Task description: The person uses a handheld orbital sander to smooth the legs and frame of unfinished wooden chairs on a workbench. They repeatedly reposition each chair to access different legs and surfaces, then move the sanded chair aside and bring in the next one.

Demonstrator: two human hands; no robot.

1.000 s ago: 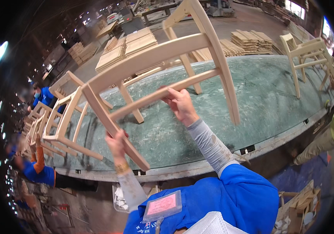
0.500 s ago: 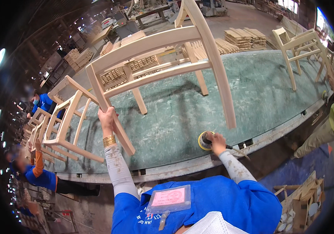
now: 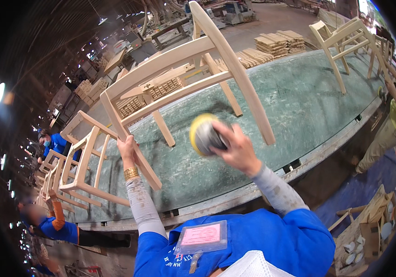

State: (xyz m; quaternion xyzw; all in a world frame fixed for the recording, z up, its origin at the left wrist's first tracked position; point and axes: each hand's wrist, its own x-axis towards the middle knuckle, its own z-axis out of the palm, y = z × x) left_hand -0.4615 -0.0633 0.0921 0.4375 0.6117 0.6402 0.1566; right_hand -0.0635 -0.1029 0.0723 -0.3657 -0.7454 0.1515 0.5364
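A bare wooden chair frame (image 3: 193,69) stands tilted on the green-topped workbench (image 3: 299,106). My left hand (image 3: 126,147) grips one of its legs near the lower left. My right hand (image 3: 235,147) is raised over the bench and holds a round sanding pad (image 3: 202,134) with a yellow rim, a little in front of the chair's right leg and not touching it.
More unfinished chair frames stand at the bench's left end (image 3: 82,161) and far right (image 3: 341,41). Stacks of wooden parts (image 3: 276,44) lie behind. Two people in blue (image 3: 52,143) work at left; another person (image 3: 392,115) stands at right. Cartons (image 3: 368,226) sit on the floor.
My right hand left the chair rail, picked the sanding pad up from the bench edge and lifted it toward the chair. My left hand kept its hold on the leg.
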